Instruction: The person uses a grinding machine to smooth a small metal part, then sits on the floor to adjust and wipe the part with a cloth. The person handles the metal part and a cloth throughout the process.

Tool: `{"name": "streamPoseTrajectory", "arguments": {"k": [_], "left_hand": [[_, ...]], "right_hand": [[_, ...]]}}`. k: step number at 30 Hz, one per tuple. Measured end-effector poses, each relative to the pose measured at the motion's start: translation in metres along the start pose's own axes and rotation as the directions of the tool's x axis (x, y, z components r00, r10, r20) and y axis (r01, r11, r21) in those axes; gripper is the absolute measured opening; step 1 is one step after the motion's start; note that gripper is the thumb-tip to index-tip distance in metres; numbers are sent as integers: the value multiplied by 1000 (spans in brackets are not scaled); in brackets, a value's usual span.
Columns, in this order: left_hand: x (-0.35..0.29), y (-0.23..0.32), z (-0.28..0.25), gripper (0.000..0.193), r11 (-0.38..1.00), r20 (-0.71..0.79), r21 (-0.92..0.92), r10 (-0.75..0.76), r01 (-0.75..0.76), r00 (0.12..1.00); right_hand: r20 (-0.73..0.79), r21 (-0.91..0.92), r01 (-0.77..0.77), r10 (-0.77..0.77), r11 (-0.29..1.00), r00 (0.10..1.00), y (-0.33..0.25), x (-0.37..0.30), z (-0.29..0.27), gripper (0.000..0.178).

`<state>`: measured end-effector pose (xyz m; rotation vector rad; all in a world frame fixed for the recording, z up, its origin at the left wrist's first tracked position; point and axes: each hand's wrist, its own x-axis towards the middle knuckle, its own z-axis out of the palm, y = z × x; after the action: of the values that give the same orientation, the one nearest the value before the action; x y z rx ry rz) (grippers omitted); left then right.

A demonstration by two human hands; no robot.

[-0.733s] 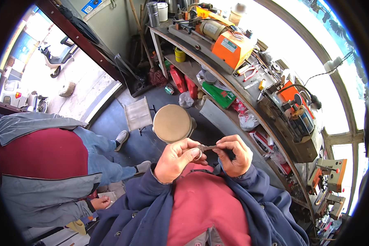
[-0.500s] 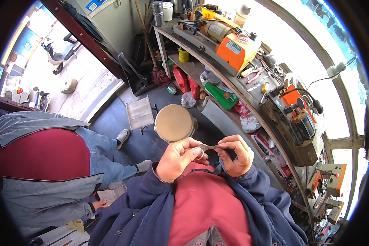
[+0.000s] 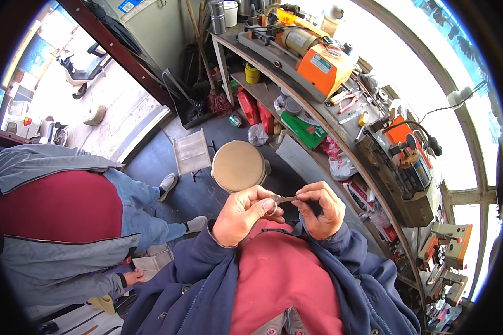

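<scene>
Between my two hands, in front of my chest, lies a small dull metal key with a ring at its head. My left hand is closed on the key's head, thumb pressed over it beside the ring. The fingertips of my right hand pinch the far end of the blade. The key is held about level, its toothed edge partly showing. Fine detail on it is too small to make out.
A round stool and a folding stool stand ahead. Along the right runs a workbench with an orange machine, pliers and key-cutting machines. Another person is at my left, by the open doorway.
Both hands stay on the key with almost no movement. The view has shifted slightly, and the person at the left has moved a hand a little.
</scene>
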<state>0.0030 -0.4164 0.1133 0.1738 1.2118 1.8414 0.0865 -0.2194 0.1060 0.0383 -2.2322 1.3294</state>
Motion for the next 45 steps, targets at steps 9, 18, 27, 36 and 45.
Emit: {"name": "streamPoseTrajectory", "arguments": {"k": [9,18,27,36,45], "left_hand": [[-2,-2,1,19,1000,-1,2,-7,7,1000],[-3,-4,1,19,1000,-2,-2,-9,9,1000],[-6,-6,1,20,1000,-7,3,-4,4,1000],[-11,-10,1,18,1000,-40,-26,16,-17,999],[-25,-10,-64,20,818,-405,-274,378,-505,832]], "right_hand": [[-10,-5,2,-2,1000,1000,1,-4,0,17],[-8,-8,-16,16,1000,1000,-2,-7,0,17],[-5,1,-31,31,1000,999,-3,-9,1,18],[10,-4,-14,14,1000,1000,-3,-13,3,19],[-30,175,-192,200,966,979,6,-20,13,14]]}}
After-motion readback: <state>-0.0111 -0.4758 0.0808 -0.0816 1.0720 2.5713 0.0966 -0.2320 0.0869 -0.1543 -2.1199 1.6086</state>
